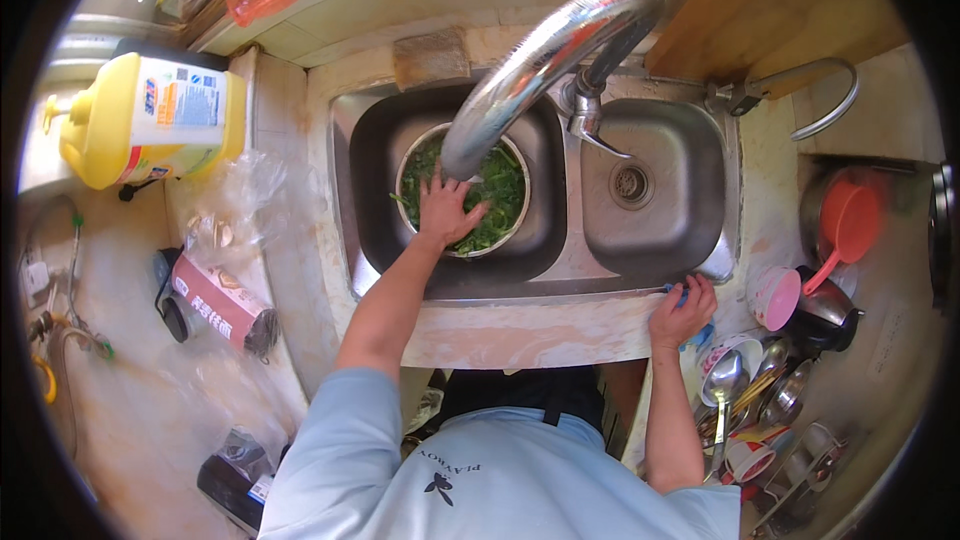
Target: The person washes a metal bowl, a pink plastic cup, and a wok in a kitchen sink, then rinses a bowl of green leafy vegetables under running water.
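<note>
My left hand (447, 211) reaches into a round basin (528, 195) in the left bowl of the steel sink. Its fingers are spread over chopped leafy greens (504, 178) that fill the basin. Above them arches a chrome faucet (555, 52), whose spout end hides some of the greens. My right hand (684, 315) rests at the sink's front right rim, fingers curled, on a blue cloth (697, 335). Parts of the cloth show beside the fingers and under the palm; how firmly it is held I cannot tell. The right sink bowl (652, 232) shows its drain strainer.
To the left stand a yellow pump jug (105, 127), clear plastic bags (247, 195) and a pink-wrapped package (221, 307). Bowls (774, 298), a ladle (724, 390), a kettle (829, 315) and a red dipper (851, 214) crowd the right counter. A sponge (431, 58) lies behind the sink.
</note>
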Demonstrator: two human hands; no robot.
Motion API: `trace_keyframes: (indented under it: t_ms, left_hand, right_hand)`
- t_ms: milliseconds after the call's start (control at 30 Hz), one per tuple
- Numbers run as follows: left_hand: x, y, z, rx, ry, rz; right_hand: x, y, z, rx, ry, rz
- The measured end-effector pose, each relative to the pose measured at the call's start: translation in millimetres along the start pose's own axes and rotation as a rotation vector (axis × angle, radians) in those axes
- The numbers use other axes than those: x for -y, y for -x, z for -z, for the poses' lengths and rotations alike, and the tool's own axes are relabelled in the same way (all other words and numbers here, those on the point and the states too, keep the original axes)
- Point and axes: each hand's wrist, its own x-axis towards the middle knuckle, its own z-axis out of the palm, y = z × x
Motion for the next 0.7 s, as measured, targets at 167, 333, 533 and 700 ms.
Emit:
trace_keyframes:
  t_ms: [167, 333, 533, 700]
  left_hand:
    - [28, 23, 4, -0.405, 0.185, 0.044]
    - [35, 26, 19, -0.248, 0.040, 0.111]
    - [75, 23, 11, -0.508, 0.318, 0.380]
    - [95, 16, -2, -0.144, 1.104, 0.744]
  right_hand:
    - [23, -15, 28, 0.083, 0.292, 0.118]
    - [120, -35, 44, 0.354, -0.594, 0.162]
    - [195, -38, -52, 0.977, -0.948, -0.285]
    - [197, -24, -135, 0.792, -0.715, -0.204]
